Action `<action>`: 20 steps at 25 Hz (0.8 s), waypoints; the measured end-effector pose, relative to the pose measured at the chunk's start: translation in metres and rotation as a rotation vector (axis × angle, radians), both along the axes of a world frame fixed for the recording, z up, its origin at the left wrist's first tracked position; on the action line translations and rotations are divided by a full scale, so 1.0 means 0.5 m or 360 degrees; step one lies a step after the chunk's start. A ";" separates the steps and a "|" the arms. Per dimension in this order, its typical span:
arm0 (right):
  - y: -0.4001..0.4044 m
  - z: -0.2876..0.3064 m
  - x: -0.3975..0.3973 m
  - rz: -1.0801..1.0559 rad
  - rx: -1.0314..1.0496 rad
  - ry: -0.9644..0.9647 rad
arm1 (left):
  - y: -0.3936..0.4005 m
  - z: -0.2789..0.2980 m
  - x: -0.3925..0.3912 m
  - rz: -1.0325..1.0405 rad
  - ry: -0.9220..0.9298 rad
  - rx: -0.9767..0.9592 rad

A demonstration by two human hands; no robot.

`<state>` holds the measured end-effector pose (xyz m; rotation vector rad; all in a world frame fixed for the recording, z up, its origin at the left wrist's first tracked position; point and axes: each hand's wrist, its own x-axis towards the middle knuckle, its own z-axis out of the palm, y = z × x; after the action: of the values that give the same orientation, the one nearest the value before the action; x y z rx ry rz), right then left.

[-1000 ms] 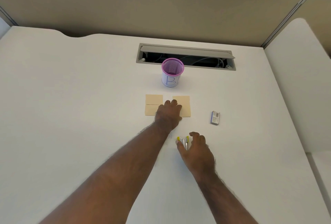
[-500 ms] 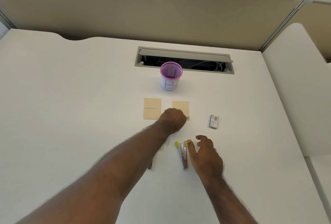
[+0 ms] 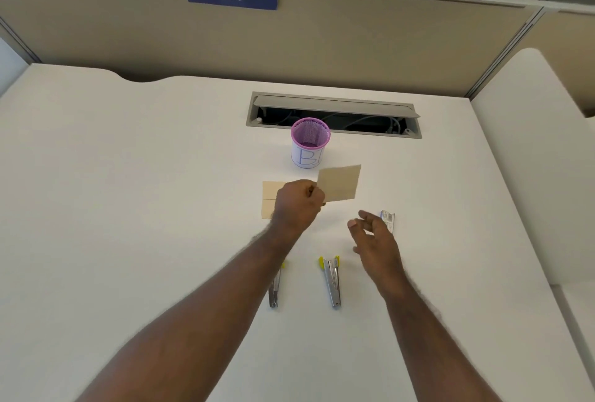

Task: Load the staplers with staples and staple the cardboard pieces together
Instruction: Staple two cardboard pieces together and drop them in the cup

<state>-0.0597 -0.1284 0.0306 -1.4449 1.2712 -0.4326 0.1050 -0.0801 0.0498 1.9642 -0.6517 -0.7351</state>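
The left hand [image 3: 297,205] reaches forward over the table [image 3: 128,208] with its fingers curled, pinching the left edge of a card [image 3: 339,183] and holding it lifted and tilted above the surface. The right hand [image 3: 373,240] hovers at 4 o'clock of the card, fingers spread and relaxed, holding nothing, its fingertips close to the staple box [image 3: 388,219], which lies flat at 3 o'clock of that hand. Half a second ago the left hand was pressed down on the card as it lay flat, and the right hand rested beside the right stapler; now the card is raised and the right hand has moved up and away from the stapler toward the box. Two more cards [image 3: 269,199] lie flat on the table at 9 o'clock of the left hand, partly hidden by it. The right stapler [image 3: 332,281] lies open at 6 o'clock of the lifted card, and the left stapler [image 3: 275,289] lies at its 9 o'clock, partly under the left forearm. A pink mesh cup [image 3: 309,144] marked "B" stands upright at 12 o'clock of the cards; nothing can be made out inside it. Behind it, a cable tray [image 3: 333,113] in the table stands open, with cables inside.
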 end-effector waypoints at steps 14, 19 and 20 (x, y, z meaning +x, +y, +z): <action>-0.015 0.105 0.048 0.0171 0.0154 -0.0536 | 0.112 0.090 -0.011 0.0018 0.0938 -0.0441; -0.020 0.131 0.032 0.0398 0.0106 -0.0474 | 0.114 0.113 -0.008 -0.0132 0.0819 -0.0399; -0.022 0.135 0.029 0.0432 0.0131 -0.0497 | 0.114 0.111 -0.009 -0.0119 0.0808 -0.0400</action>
<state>-0.0454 -0.1393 0.0980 -1.3937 0.8226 -0.3991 0.1004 -0.0232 0.1054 1.4502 -0.4789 -1.0925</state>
